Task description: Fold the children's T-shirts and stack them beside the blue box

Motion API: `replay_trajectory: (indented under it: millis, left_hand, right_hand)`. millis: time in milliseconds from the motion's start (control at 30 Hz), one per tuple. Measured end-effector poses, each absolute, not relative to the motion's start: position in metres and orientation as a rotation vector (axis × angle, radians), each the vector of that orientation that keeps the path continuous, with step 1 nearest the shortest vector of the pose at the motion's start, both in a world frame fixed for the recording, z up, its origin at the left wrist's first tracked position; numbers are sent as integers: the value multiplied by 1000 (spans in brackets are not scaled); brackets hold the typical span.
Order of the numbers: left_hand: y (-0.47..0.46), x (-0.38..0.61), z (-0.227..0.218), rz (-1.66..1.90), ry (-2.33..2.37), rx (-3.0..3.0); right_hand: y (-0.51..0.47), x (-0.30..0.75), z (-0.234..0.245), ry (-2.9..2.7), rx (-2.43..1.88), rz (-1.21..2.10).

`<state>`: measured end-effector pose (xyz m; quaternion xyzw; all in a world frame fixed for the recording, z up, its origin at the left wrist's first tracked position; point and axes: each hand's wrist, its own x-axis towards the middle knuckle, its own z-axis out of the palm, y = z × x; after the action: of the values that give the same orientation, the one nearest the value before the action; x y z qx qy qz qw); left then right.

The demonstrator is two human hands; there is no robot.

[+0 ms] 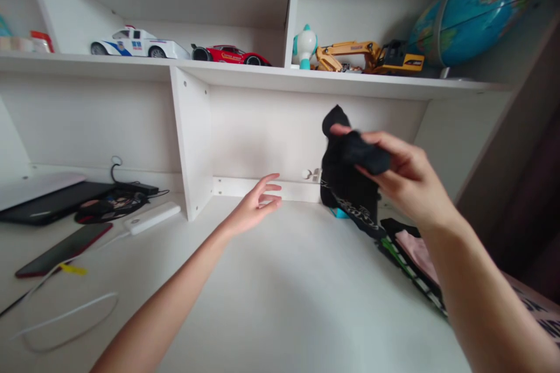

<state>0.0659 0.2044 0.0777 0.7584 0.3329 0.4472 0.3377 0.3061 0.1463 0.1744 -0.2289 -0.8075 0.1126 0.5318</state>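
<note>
A piece of black cloth [350, 175], perhaps a garment, hangs in the air with a pale line pattern near its lower edge. My right hand [405, 172] pinches its bunched upper part between thumb and fingers. Its lower end hangs by a pile of folded clothes [417, 250], dark, pink and green-striped; whether they touch I cannot tell. Over the white desk [280, 297], my left hand [260, 204] is open, fingers apart, holding nothing. Partly hidden behind the cloth is a small blue item [339, 213].
An upright white divider [190, 145] stands left of my left hand. Beyond it lie a phone [65, 249], a white power strip [151, 218], cables and a black laptop [52, 204]. The shelf above holds toy cars [135, 44], a toy excavator [367, 57] and a globe [476, 14].
</note>
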Motion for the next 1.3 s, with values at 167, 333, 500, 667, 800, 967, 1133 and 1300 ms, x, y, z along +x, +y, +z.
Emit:
replay_trajectory:
  millis: [167, 333, 500, 667, 800, 967, 1133, 1300]
  left_hand:
    - [228, 48, 34, 946, 1082, 1832]
    - [251, 25, -27, 678, 1415, 1523]
    - [254, 37, -56, 543, 1547, 2089]
    - [247, 59, -57, 324, 1660, 2576]
    - [243, 52, -46, 315, 1755, 2555]
    - [213, 0, -21, 281, 1898, 2296]
    - [170, -16, 4, -216, 1460, 2135]
    - [189, 49, -1, 284, 1514, 2479]
  right_hand:
    - [131, 302, 117, -2715, -824, 685]
    - [150, 320, 37, -2797, -1212, 944]
    - [189, 303, -20, -2601, -1463, 502]
    - [212, 264, -48, -2537, -1549, 276]
    - [209, 274, -41, -2590, -1469, 268]
    - [176, 343, -27, -2577, -1500, 330]
    - [155, 383, -25, -2559, -1620, 688]
    - [188, 352, -36, -2411, -1680, 375]
